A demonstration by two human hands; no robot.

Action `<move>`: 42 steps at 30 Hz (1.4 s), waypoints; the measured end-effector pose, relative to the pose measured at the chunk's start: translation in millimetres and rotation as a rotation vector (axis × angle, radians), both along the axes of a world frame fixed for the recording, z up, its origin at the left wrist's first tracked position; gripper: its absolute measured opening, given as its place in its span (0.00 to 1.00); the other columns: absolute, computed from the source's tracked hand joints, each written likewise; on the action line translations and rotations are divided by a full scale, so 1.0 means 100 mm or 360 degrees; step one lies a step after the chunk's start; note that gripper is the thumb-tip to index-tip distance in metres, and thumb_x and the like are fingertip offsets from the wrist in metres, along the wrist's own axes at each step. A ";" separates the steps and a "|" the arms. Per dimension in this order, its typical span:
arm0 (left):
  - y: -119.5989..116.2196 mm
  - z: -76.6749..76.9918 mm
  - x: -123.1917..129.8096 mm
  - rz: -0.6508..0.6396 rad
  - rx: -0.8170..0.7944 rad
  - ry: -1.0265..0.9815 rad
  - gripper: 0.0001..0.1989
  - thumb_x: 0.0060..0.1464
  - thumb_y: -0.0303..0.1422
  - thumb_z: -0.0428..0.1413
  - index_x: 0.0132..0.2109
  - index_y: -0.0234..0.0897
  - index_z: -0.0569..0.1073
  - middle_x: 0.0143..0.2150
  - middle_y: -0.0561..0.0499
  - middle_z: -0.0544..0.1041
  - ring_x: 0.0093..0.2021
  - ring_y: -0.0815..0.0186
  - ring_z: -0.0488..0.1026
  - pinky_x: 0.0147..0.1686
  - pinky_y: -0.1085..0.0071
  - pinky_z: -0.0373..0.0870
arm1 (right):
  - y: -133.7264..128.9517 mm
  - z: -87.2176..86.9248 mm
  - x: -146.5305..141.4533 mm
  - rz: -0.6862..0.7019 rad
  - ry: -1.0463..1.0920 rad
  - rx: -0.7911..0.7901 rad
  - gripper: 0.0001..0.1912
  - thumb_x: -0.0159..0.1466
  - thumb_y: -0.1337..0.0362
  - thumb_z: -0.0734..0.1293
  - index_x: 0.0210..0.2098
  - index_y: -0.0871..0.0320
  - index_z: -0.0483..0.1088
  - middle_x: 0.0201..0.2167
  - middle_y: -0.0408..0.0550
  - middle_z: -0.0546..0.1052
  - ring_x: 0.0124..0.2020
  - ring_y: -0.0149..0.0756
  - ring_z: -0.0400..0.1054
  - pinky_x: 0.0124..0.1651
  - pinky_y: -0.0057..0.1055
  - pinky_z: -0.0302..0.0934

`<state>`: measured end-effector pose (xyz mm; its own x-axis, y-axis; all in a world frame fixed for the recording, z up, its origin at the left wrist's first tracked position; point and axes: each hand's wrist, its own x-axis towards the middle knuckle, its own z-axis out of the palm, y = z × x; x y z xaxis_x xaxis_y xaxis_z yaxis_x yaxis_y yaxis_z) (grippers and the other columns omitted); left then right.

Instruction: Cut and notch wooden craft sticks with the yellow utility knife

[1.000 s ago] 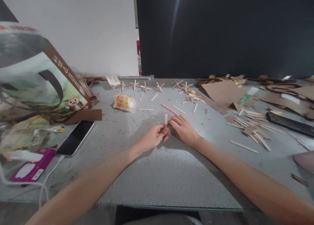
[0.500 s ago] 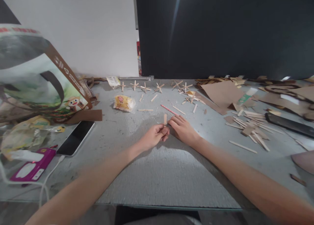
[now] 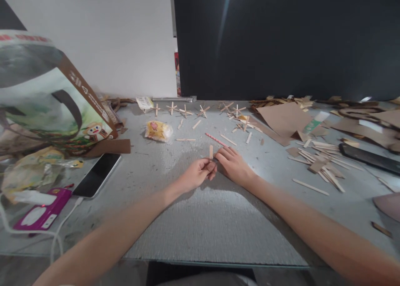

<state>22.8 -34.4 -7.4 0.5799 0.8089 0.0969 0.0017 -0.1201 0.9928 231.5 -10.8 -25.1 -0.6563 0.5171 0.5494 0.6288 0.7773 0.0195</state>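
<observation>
My left hand (image 3: 201, 172) is closed in a pinch on a short wooden craft stick (image 3: 211, 151), whose rounded end points up above the fingertips. Close beside it, my right hand (image 3: 233, 165) rests low over the table with its fingers curled. Its fingertips come to the base of the stick; what they grip is too small and hidden to make out. Just beyond the right fingers lies a red-and-white striped straw (image 3: 216, 139). A loose craft stick (image 3: 228, 140) lies beside the straw.
Several crossed-stick pieces (image 3: 203, 111) stand along the back. A wrapped yellow snack (image 3: 158, 131) sits left of them. To the left are a phone (image 3: 96, 175), a purple power bank (image 3: 43, 211) and a large printed bag (image 3: 56, 98). On the right are piled sticks (image 3: 333, 177) and cardboard (image 3: 283, 119).
Almost nothing differs. Both hands hold nearly the same position, and the stick stays upright in my left fingers.
</observation>
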 end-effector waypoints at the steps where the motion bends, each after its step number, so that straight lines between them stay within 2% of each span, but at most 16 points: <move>1: 0.00 0.00 0.00 -0.0008 -0.0012 0.0002 0.31 0.60 0.64 0.54 0.31 0.40 0.66 0.25 0.55 0.66 0.26 0.68 0.61 0.29 0.69 0.57 | 0.00 0.00 0.00 0.0003 0.0003 0.0000 0.09 0.69 0.74 0.63 0.44 0.54 0.71 0.41 0.54 0.75 0.44 0.49 0.65 0.49 0.42 0.60; 6: -0.01 -0.02 0.00 0.0012 0.0012 -0.0128 0.31 0.61 0.65 0.52 0.32 0.39 0.65 0.25 0.55 0.66 0.26 0.69 0.61 0.29 0.70 0.57 | 0.01 -0.01 -0.02 -0.0034 0.0039 0.0075 0.09 0.70 0.73 0.62 0.43 0.54 0.70 0.40 0.54 0.74 0.43 0.49 0.65 0.48 0.40 0.60; 10: 0.01 -0.02 0.00 -0.0032 0.0036 -0.0080 0.31 0.62 0.64 0.52 0.32 0.39 0.65 0.23 0.56 0.65 0.24 0.70 0.59 0.28 0.70 0.57 | 0.00 0.01 -0.02 -0.0014 0.0001 0.0120 0.07 0.71 0.73 0.62 0.41 0.54 0.69 0.39 0.53 0.74 0.42 0.48 0.65 0.48 0.39 0.59; 20: -0.02 0.01 -0.01 0.0103 0.0107 -0.0064 0.33 0.62 0.65 0.51 0.31 0.38 0.69 0.24 0.55 0.66 0.26 0.68 0.61 0.30 0.70 0.58 | 0.01 0.01 0.00 -0.0014 0.0032 0.0076 0.08 0.70 0.73 0.63 0.43 0.55 0.70 0.39 0.54 0.74 0.43 0.49 0.65 0.46 0.40 0.59; 26: 0.00 -0.01 -0.01 0.0011 0.0115 0.0021 0.33 0.61 0.66 0.51 0.33 0.38 0.71 0.23 0.56 0.64 0.25 0.68 0.60 0.29 0.69 0.57 | 0.02 0.01 0.00 0.0026 0.0023 0.0069 0.07 0.72 0.71 0.63 0.43 0.54 0.71 0.40 0.53 0.74 0.43 0.48 0.64 0.48 0.40 0.59; 31: -0.01 -0.01 -0.01 0.0107 0.0120 -0.0081 0.33 0.61 0.66 0.51 0.32 0.38 0.69 0.25 0.55 0.64 0.26 0.68 0.61 0.30 0.70 0.58 | 0.02 0.01 0.02 -0.0027 0.0025 0.0095 0.08 0.71 0.72 0.62 0.44 0.54 0.71 0.41 0.54 0.74 0.43 0.49 0.64 0.47 0.41 0.59; 37: -0.01 0.00 0.01 0.0029 0.0099 0.0003 0.33 0.60 0.67 0.52 0.32 0.39 0.69 0.23 0.57 0.63 0.26 0.68 0.59 0.30 0.70 0.57 | 0.01 0.00 0.01 0.0024 0.0062 0.0058 0.07 0.72 0.69 0.62 0.45 0.54 0.72 0.40 0.54 0.74 0.44 0.49 0.64 0.47 0.41 0.59; 42: -0.02 0.02 0.00 0.0090 0.0103 -0.0049 0.33 0.60 0.68 0.51 0.32 0.39 0.68 0.25 0.55 0.64 0.26 0.67 0.59 0.30 0.69 0.56 | 0.02 -0.02 0.02 -0.0032 0.0066 0.0050 0.09 0.70 0.72 0.63 0.46 0.54 0.72 0.41 0.54 0.75 0.44 0.50 0.65 0.48 0.42 0.59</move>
